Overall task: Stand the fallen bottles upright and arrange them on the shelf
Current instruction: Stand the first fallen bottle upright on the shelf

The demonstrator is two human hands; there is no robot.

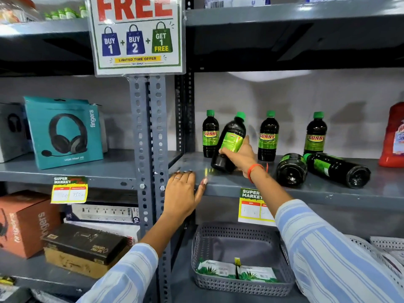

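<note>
Dark bottles with green caps and green SUNNY labels stand on the grey shelf (229, 184). One upright bottle (210, 134) is at the back left, another (268, 136) in the middle, a third (315, 134) to the right. My right hand (241, 155) grips a tilted bottle (231, 141) around its label, cap leaning up and right, base just above the shelf. Two fallen bottles lie on their sides at the right: one (291, 169) with its base toward me, one (337, 169) longer in view. My left hand (182, 193) rests on the shelf's front edge, fingers spread, holding nothing.
A red bottle (393, 136) stands at the shelf's far right. A perforated upright post (148, 149) and a FREE offer sign (137, 33) are to the left. Headphone boxes (63, 132) fill the left shelf. Below sits a grey basket (242, 287) with packets.
</note>
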